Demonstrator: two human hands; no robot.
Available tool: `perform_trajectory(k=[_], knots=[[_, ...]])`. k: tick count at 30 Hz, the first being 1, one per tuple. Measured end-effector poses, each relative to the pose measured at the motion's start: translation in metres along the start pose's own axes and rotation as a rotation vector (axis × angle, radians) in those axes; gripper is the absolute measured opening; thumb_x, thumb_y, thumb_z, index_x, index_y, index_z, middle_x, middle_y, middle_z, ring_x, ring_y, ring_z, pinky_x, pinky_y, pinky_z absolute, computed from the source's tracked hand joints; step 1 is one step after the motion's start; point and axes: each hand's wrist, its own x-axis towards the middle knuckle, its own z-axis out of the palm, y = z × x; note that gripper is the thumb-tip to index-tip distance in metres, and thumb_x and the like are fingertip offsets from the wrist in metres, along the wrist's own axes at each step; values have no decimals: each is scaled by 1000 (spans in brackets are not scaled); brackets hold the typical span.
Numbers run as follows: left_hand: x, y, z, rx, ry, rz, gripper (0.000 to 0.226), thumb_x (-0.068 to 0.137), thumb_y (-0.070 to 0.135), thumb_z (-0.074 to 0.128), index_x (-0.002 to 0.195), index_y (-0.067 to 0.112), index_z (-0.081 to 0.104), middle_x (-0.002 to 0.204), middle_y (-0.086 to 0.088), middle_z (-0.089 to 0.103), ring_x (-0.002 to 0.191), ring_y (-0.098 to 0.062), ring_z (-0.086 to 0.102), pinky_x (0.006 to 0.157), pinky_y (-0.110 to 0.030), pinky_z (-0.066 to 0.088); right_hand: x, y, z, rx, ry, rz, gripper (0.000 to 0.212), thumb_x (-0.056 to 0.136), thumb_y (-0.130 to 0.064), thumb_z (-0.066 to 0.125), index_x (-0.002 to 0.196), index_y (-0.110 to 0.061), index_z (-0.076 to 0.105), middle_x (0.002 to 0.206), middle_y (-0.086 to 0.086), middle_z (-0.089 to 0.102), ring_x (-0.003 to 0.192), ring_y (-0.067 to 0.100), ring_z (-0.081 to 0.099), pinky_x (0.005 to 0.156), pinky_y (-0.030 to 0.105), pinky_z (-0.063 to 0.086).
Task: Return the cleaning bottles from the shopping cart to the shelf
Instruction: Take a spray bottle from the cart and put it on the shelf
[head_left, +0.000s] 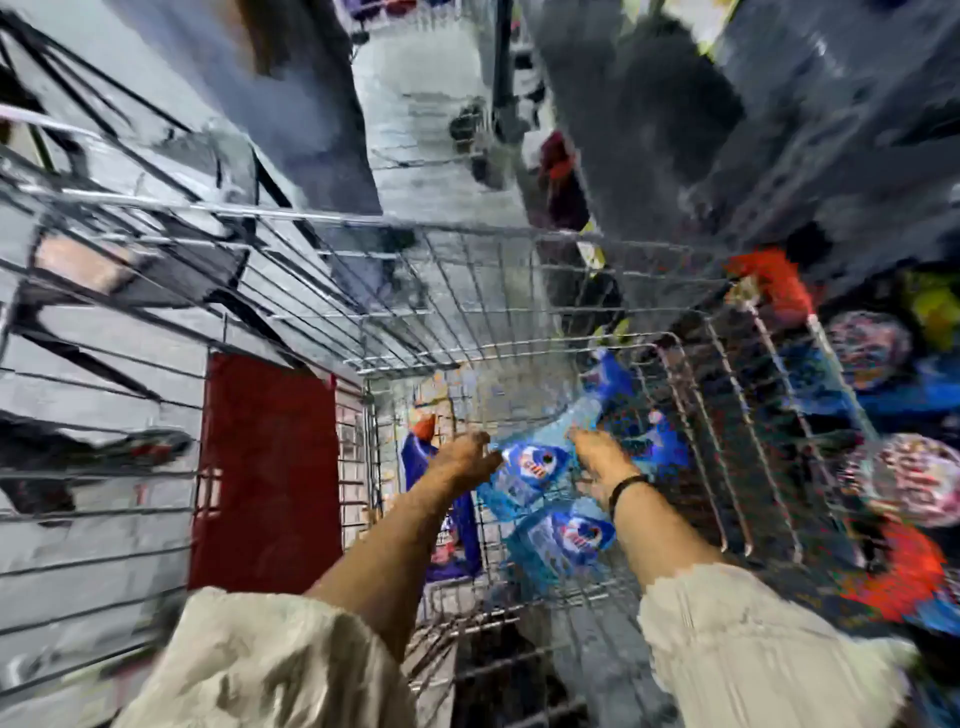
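The picture is blurred by motion. Both my arms reach down into a wire shopping cart (519, 291). Light blue cleaning bottles lie in its basket: one (530, 475) between my hands, another (563, 540) nearer me, and one with a blue spray head (610, 382) farther in. My left hand (467, 460) is at the left side of the middle bottle, fingers apart. My right hand (597, 457) rests at its right side; a black band is on that wrist. Whether either hand grips the bottle is unclear. A dark blue bottle with an orange cap (431, 467) stands at the basket's left.
A red flap (267, 467) hangs on the cart's left side. Wire shelving (104, 364) runs along the left. On the right, shelves hold colourful packages (914, 478) and red items (774, 283). A grey aisle floor (431, 130) stretches ahead.
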Motion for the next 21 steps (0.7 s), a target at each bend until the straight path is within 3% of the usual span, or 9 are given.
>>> perform_trajectory(k=[4, 6, 7, 9, 11, 13, 16, 19, 21], knots=[[21, 2, 12, 36, -35, 13, 36, 90, 29, 49, 111, 1, 57, 118, -27, 61, 110, -38, 57, 88, -38, 47, 37, 16, 10, 83, -7, 94, 30, 97, -23, 43, 67, -19, 43, 37, 1, 57, 24, -5, 50, 28, 10, 39], [28, 1, 23, 58, -46, 12, 36, 89, 32, 52, 105, 1, 57, 115, -28, 61, 106, -40, 57, 85, -40, 47, 47, 24, 22, 132, -11, 134, 18, 97, -22, 43, 83, -18, 53, 27, -13, 54, 30, -4, 54, 39, 9, 46], [30, 2, 27, 61, -40, 17, 37, 88, 33, 54, 106, 1, 56, 115, -28, 61, 106, -41, 57, 85, -41, 47, 51, 26, 26, 156, 12, 112, 13, 96, -17, 45, 100, -13, 57, 36, -12, 63, 42, -1, 62, 56, 10, 52], [30, 6, 27, 55, -56, 22, 45, 85, 37, 60, 114, 3, 54, 117, -25, 62, 106, -38, 58, 86, -40, 47, 49, 25, 31, 223, 136, 50, 33, 92, -8, 53, 124, -3, 48, 94, 10, 77, 89, 19, 70, 93, 31, 51], [26, 10, 21, -26, -107, 0, 52, 83, 38, 63, 121, 4, 51, 122, -21, 61, 108, -34, 58, 89, -37, 47, 42, 24, 27, 256, 186, 36, 33, 88, -4, 57, 120, -2, 47, 128, 24, 59, 111, 32, 60, 95, 43, 47], [17, 19, 8, -172, -189, -56, 56, 83, 37, 64, 125, 3, 48, 118, -18, 62, 100, -28, 60, 82, -34, 49, 29, 18, 18, 304, 146, 65, 30, 87, -6, 60, 115, -3, 49, 128, 26, 58, 107, 37, 61, 87, 47, 50], [-13, 40, -20, -322, -327, -105, 56, 82, 37, 64, 124, 3, 47, 103, -13, 61, 85, -21, 56, 66, -27, 49, -2, 7, 1, 364, 52, 144, 30, 87, -13, 62, 114, -8, 51, 108, 21, 62, 78, 29, 62, 61, 36, 54], [-53, 60, -49, -341, -403, -78, 53, 83, 34, 64, 121, 1, 49, 104, -12, 62, 89, -22, 58, 81, -34, 52, -43, -1, -15, 373, -7, 194, 35, 85, -20, 66, 115, -5, 54, 111, 20, 59, 103, 34, 60, 76, 47, 54], [-85, 76, -67, -348, -427, -68, 50, 81, 32, 65, 118, 3, 49, 107, -13, 61, 98, -28, 60, 92, -41, 51, -80, -5, -27, 404, -59, 184, 32, 83, -23, 67, 109, -7, 56, 110, 17, 57, 97, 29, 57, 65, 41, 50]])
